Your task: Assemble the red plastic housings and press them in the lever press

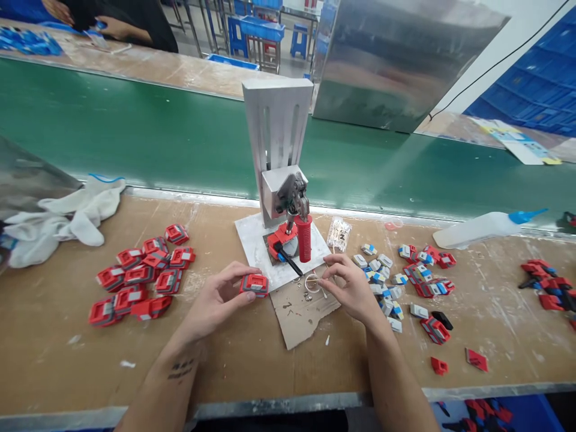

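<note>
My left hand (pixel 225 294) grips a red and grey plastic housing (pixel 254 284) between thumb and fingers, left of the cardboard piece. My right hand (pixel 346 285) is closed in a pinch on a thin white stick (pixel 316 279), perhaps a cotton swab, whose tip is over a small round white-rimmed dish (pixel 310 283). The dish rests on the cardboard piece (pixel 294 318). Behind both hands stands a toggle clamp press with a red handle (pixel 305 240). Under it sits a red part with a black arm (pixel 282 243).
Several red and grey housings (pixel 139 273) lie in a group at left, near white gloves (pixel 76 216). Small white and blue parts (pixel 382 279) are scattered at right, below a squeeze bottle (pixel 477 230). Beyond runs a green conveyor (pixel 180 132); a person's hand (pixel 114 28) shows across it.
</note>
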`<state>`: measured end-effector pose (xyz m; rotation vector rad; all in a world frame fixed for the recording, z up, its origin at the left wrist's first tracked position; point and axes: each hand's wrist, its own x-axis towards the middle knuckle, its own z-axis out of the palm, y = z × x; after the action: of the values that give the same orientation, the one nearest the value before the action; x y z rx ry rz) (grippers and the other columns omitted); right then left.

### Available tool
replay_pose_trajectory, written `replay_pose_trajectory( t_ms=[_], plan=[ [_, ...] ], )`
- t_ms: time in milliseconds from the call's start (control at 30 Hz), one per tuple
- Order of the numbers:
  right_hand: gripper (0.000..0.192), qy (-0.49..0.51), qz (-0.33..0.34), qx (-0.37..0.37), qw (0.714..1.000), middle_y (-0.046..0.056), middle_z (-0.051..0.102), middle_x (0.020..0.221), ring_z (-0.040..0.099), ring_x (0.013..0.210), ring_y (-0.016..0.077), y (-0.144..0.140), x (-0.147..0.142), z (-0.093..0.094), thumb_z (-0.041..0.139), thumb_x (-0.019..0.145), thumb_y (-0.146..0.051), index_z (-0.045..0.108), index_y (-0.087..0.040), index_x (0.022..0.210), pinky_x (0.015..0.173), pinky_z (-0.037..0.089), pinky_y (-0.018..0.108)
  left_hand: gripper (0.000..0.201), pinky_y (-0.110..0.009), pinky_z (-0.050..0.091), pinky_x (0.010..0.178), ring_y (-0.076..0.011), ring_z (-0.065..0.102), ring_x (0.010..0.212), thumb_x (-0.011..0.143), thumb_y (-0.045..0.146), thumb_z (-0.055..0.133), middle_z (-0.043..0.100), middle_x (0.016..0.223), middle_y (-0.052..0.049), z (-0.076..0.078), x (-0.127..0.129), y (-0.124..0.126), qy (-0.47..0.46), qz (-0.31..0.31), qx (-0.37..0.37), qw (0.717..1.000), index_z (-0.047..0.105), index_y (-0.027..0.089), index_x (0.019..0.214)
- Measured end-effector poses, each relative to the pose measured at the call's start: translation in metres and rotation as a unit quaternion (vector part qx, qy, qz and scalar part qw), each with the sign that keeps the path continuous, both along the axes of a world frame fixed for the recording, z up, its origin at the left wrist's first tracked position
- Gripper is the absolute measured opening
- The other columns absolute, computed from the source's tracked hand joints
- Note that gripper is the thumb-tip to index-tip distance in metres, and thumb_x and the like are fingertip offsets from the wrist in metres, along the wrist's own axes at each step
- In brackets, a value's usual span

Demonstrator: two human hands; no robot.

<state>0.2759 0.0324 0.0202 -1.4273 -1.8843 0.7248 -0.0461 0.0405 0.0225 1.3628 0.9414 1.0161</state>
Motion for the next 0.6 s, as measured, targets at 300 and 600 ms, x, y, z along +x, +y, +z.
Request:
replay_pose_trajectory(
  t_ms=[300, 600],
  plan=[
    [0.022, -0.006, -0.020, 0.006, 1.000, 0.011, 0.075, 0.116, 0.072, 0.111, 0.0272, 0.000, 0.002, 0.003, 0.074, 0.093, -0.041, 0.071, -0.024, 0.079, 0.097, 0.058, 0.047, 0.031, -0.032, 0.063, 0.076, -0.0217, 0.074, 0.086, 0.083, 0.041, 0.086, 0.075, 0.093, -0.008, -0.001, 0.000, 0.002, 0.026, 0.018, 0.003, 0.999, 0.083, 0.025, 0.108],
    [0.020, 0.024, 0.010, -0.029, 0.999, 0.002, 0.077, 0.075, 0.063, 0.061, 0.0147, -0.003, -0.006, 0.013, 0.070, 0.095, -0.032, 0.067, -0.023, 0.077, 0.061, 0.050, 0.029, 0.024, -0.027, 0.063, 0.077, -0.0181, 0.073, 0.087, 0.086, 0.027, 0.085, 0.073, 0.095, -0.007, 0.004, 0.010, -0.005, 0.007, -0.022, 0.086, 0.996, 0.082, 0.027, 0.110]
  ],
)
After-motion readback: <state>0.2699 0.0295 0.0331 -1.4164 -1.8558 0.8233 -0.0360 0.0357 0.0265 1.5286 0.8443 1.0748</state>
